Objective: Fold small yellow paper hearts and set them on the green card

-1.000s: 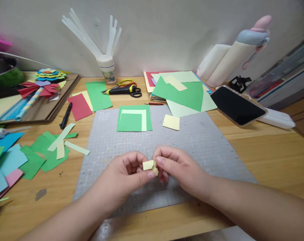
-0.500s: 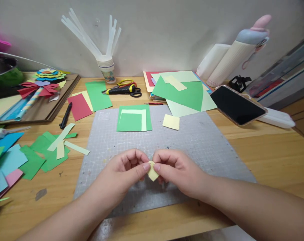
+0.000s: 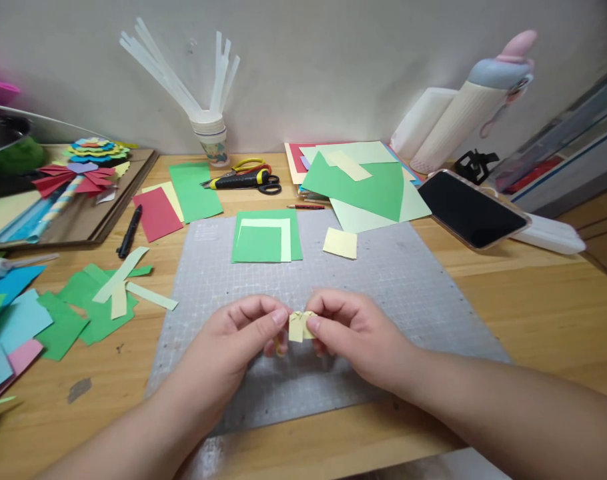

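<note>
Above the grey cutting mat [image 3: 203, 280], a small folded piece of pale yellow paper [image 3: 296, 328] is held up between both hands. My left hand [image 3: 256, 330] pinches its left edge with thumb and finger. On the other side, my right hand [image 3: 341, 327] grips it, the thumb lying across its front. Creases show along the paper's top edge. Beyond the hands lie a pale yellow square [image 3: 340, 243] and a stack of green paper squares [image 3: 261, 244] with a light green one between them. The undersides of the fingers are partly hidden.
Green scraps and strips [image 3: 108, 300] lie left of the mat, beside a black pen [image 3: 130, 231]. Behind are scissors [image 3: 269, 185], a cutter [image 3: 238, 179] and a paper cup [image 3: 214, 148] of white strips. At right, a phone [image 3: 473, 208] and a bottle [image 3: 463, 120].
The yellow paper has turned from a pointed, diamond-like outline to one with a flat lower edge and a middle split. Both hands remain at it, with the left thumb shifted slightly up and left.
</note>
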